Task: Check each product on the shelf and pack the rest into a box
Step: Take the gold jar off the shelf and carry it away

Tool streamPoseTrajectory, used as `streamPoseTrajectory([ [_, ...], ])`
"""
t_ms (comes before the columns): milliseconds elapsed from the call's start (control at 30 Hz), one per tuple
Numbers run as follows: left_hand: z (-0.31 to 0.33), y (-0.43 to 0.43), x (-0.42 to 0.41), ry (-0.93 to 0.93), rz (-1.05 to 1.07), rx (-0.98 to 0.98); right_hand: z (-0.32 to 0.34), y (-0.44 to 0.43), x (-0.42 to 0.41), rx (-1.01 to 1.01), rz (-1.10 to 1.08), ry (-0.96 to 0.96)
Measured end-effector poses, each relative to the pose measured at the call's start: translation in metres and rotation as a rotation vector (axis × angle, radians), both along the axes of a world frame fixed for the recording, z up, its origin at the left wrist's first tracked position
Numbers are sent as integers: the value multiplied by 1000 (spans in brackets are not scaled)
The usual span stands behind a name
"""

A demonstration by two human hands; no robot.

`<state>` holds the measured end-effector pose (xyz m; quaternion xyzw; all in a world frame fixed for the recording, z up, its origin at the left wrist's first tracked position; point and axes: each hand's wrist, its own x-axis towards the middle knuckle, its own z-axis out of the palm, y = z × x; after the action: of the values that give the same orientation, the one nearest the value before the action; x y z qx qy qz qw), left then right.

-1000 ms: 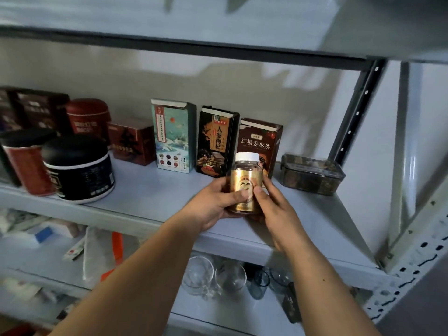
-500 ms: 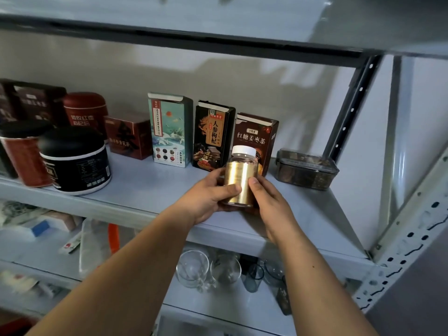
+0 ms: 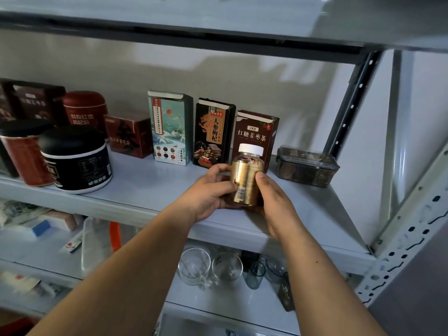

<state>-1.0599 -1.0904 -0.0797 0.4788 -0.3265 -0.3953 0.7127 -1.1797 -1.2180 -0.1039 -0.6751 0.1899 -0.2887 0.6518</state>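
Note:
A small jar with a gold label and white cap (image 3: 247, 175) stands upright just above the front of the grey shelf (image 3: 150, 190). My left hand (image 3: 208, 192) grips its left side and my right hand (image 3: 274, 202) grips its right side, thumb on the label. A barcode on the label faces me. Behind the jar stand three tall boxes: a teal one (image 3: 169, 127), a black one (image 3: 213, 132) and a brown one (image 3: 257, 132).
A clear lidded container (image 3: 306, 166) sits at the shelf's right end. On the left are a black tub (image 3: 75, 158), a red jar (image 3: 24, 151), a red tin (image 3: 83, 110) and a dark red box (image 3: 128, 134). Glass cups (image 3: 208, 267) stand on the shelf below. A metal upright (image 3: 349, 105) rises on the right.
Both hands have turned the jar, so the barcode side of the label now faces me. The jar has stayed at about the same place over the shelf.

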Motion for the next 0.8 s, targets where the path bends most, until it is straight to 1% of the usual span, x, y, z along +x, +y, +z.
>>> streamPoseTrajectory([
  [100,0,2,0,0,-19,19,1,-1,1,48,0,-25],
  [233,1,4,-3,-90,-20,51,0,-4,3,101,-23,-43],
  [433,4,6,-3,-80,3,51,2,-4,5,119,-87,1],
  [633,4,6,-3,-86,-1,36,5,-2,3,180,-67,0],
  [800,4,6,-3,-44,6,53,10,-1,0,203,-66,-6],
])
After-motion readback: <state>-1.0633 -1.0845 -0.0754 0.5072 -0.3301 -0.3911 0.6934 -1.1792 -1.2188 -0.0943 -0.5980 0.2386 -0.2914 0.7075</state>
